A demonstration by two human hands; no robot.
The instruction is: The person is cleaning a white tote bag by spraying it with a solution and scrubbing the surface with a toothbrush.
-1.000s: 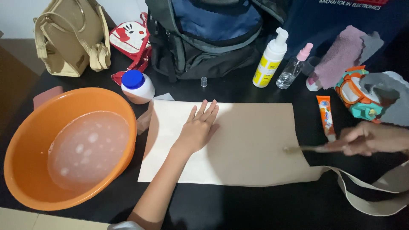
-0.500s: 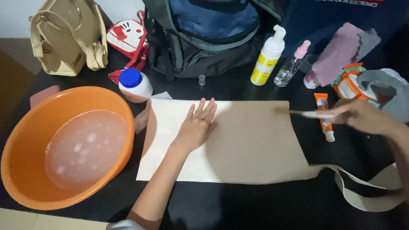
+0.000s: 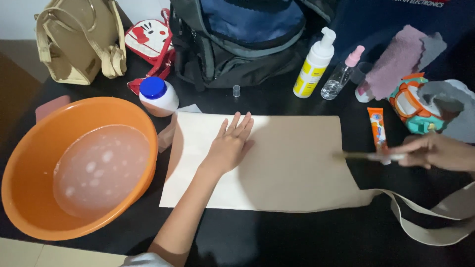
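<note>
Black tabletop (image 3: 277, 237) carries a flat beige canvas tote bag (image 3: 292, 168) at its centre, straps trailing to the near right. Left hand (image 3: 230, 143) lies open, palm down, on the bag's left half. Right hand (image 3: 435, 152) is closed round a thin brush (image 3: 368, 156) at the bag's right edge. An orange plastic basin of soapy water (image 3: 74, 168) sits left.
</note>
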